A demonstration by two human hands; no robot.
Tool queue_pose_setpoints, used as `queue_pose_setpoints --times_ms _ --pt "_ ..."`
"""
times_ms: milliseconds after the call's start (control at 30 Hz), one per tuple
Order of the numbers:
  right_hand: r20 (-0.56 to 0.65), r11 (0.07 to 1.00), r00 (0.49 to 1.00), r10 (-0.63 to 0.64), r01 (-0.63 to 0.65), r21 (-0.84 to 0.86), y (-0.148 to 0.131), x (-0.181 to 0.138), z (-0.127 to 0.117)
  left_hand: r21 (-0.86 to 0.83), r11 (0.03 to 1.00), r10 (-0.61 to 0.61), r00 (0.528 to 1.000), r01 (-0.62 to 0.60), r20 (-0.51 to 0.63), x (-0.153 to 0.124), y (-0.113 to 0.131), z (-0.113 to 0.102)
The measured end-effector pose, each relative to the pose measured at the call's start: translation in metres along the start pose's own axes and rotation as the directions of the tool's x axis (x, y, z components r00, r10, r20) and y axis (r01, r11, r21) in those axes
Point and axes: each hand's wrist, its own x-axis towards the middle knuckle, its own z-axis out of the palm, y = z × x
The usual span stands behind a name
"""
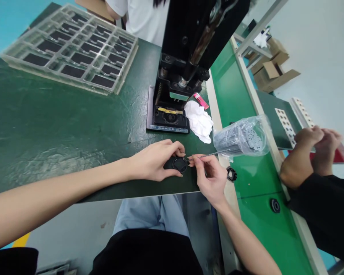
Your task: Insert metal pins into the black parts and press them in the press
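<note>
my left hand (156,160) lies on the dark green mat (46,122) near its front edge, fingers curled around a small black part (177,164) with a round ring on top, pinning it down against the mat. my right hand (210,177) sits just beside it, thumb and forefinger pinched shut on a thin metal pin (206,155) whose near end meets the part at its right edge. the pin runs off to the right toward a clear bag (240,137) full of the same thin pins, lying across the edge between the mat and the bright green belt (258,214).

on the belt, just right of my right hand, lies a black ring (231,174), and further toward me another round black piece (274,205). behind my hands stands a black press (186,57) with a small fixture (169,116) at its base. a crumpled white cloth (200,120) lies just right of the fixture, and a pink lighter (201,100) sits behind the cloth. far left on the mat is a stack of clear trays (71,47) holding dark flat pieces in their compartments.

across the belt on the right, another person's two hands (312,152) are held together, in black sleeves. someone in a white shirt (143,17) stands behind the press.
</note>
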Motion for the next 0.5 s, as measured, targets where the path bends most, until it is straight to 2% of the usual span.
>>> queue_pose_setpoints --times_ms 233,400,500 --pt "0.036 0.999 0.999 -0.031 0.031 -0.021 0.003 0.001 -0.003 0.000 1.000 -0.009 1.000 0.009 0.002 0.000 0.002 -0.001" --pt "0.101 0.947 0.968 -0.228 0.245 -0.208 -0.005 0.006 -0.003 -0.003 1.000 -0.011 1.000 0.011 0.010 0.000 0.001 -0.001" --pt "0.116 0.905 0.937 -0.329 0.348 -0.244 -0.007 0.008 0.000 -0.010 1.000 -0.012 1.000 0.012 0.006 0.001 0.001 -0.001"
